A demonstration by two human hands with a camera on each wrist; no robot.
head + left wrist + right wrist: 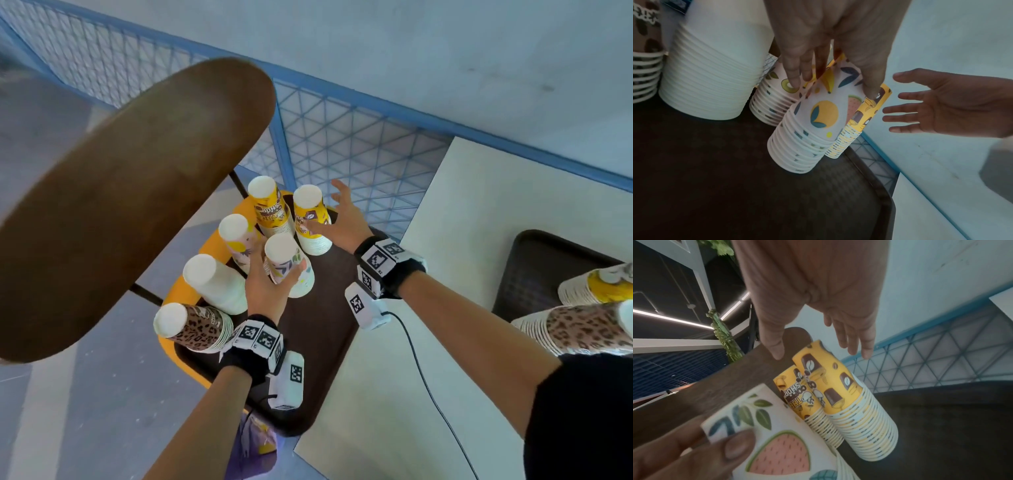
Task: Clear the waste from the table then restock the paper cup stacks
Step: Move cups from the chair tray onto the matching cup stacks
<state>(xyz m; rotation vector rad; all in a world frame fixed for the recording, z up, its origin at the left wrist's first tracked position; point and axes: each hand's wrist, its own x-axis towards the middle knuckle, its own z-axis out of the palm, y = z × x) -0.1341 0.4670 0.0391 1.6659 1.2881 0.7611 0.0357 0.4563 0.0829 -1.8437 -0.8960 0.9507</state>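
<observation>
Six upside-down paper cup stacks stood on a dark brown tray (322, 342) resting on a yellow chair seat (171, 291). Nearest the left hand (265, 286): the fruit-print stack (289, 265), gripped near its top between thumb and fingers, touching on both sides. Just behind it, a second fruit-print stack (239, 240). To the left, a plain white stack (215, 282) and a leopard-print stack (191, 327), the latter at the tray's near-left corner. At the far end, two yellow coffee-print stacks (270, 205), side by side and touching. Right hand (344, 219) spread wide, fingers straight, holding nothing, just beside the right-hand yellow stack (310, 219); contact not clear.

Tray's right half bare and dark, right rim overlapping a white table (462, 240). Blue mesh fence (342, 137) close behind the far stacks. Round brown tabletop (130, 192) overhanging the left side. On the white table, a second dark tray (534, 267) with more cup stacks (582, 329) lying on their sides.
</observation>
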